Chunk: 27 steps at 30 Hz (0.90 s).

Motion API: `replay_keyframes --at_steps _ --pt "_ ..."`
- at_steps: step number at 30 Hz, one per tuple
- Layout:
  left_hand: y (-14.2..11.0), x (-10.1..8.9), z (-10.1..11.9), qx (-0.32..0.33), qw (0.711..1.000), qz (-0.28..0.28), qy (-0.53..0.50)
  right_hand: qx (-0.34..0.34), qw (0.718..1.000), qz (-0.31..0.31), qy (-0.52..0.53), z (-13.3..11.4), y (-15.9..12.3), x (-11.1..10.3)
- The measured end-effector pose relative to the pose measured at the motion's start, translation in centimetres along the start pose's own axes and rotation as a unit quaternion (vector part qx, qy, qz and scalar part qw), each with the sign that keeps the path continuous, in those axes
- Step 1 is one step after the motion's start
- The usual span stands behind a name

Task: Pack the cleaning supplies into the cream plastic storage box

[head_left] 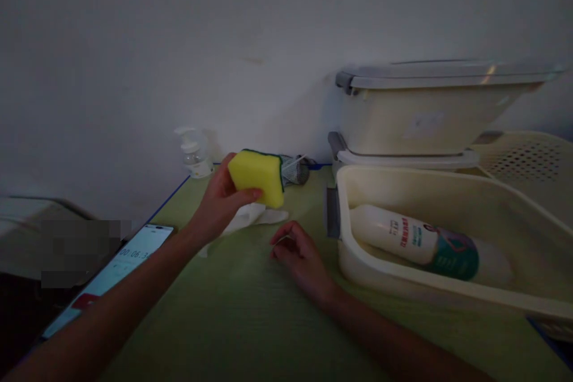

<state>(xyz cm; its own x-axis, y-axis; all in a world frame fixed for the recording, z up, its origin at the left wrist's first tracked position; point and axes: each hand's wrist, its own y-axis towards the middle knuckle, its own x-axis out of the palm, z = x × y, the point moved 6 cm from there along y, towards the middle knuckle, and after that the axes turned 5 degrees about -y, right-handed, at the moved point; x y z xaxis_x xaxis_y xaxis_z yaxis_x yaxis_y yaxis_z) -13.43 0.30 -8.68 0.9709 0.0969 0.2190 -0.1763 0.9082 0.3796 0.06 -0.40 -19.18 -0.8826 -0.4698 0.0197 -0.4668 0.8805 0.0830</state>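
Observation:
A yellow sponge (256, 174) with a dark green scouring side is gripped in my left hand (222, 197), raised above the table toward the wall. The thumb presses on its yellow face. My right hand (301, 255) hovers over the table with fingers curled loosely and a gap between thumb and fingertips; nothing shows in it. White crumpled tissue or cloth (246, 218) lies under and beside my left hand. Behind the sponge, a grey mesh item (296, 171) sits near the table's back edge, partly hidden.
Right of my hands stands a cream plastic bin (358, 259) holding a white bottle (409, 242) on its side. Lidded storage boxes (403, 122) and a perforated basket (528, 158) are behind it. A clear pump bottle (196, 158) is at the back left, a phone (138, 250) along the left edge.

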Motion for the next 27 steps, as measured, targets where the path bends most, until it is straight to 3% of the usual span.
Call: replay_keyframes --at_steps 4,7,10,14,19,23,27 --pt "1.9 5.5 3.2 0.009 0.986 -0.132 0.101 -0.004 1.0 -0.011 -0.012 0.0 0.0 0.3" --pt "3.2 10.0 5.0 0.086 0.952 -0.199 0.214 -0.003 1.0 -0.019 -0.022 -0.1 -0.1 0.5" --pt "4.2 14.2 5.3 0.16 0.915 -0.238 0.283 0.001 0.999 -0.024 -0.033 0.0 -0.1 0.6" --pt "4.2 19.6 3.2 0.185 0.859 -0.347 0.326 0.013 0.998 -0.034 -0.046 0.2 -0.2 0.7" --pt "2.3 25.0 -0.3 0.235 0.736 -0.48 0.416 0.024 0.996 -0.055 -0.062 0.4 -0.4 1.0" --pt "1.9 27.6 -2.5 0.254 0.674 -0.533 0.444 0.022 0.995 -0.063 -0.079 0.4 -0.6 1.1" --pt "2.0 28.7 -4.8 0.246 0.63 -0.575 0.461 0.026 0.992 -0.069 -0.101 0.7 -0.7 1.4"
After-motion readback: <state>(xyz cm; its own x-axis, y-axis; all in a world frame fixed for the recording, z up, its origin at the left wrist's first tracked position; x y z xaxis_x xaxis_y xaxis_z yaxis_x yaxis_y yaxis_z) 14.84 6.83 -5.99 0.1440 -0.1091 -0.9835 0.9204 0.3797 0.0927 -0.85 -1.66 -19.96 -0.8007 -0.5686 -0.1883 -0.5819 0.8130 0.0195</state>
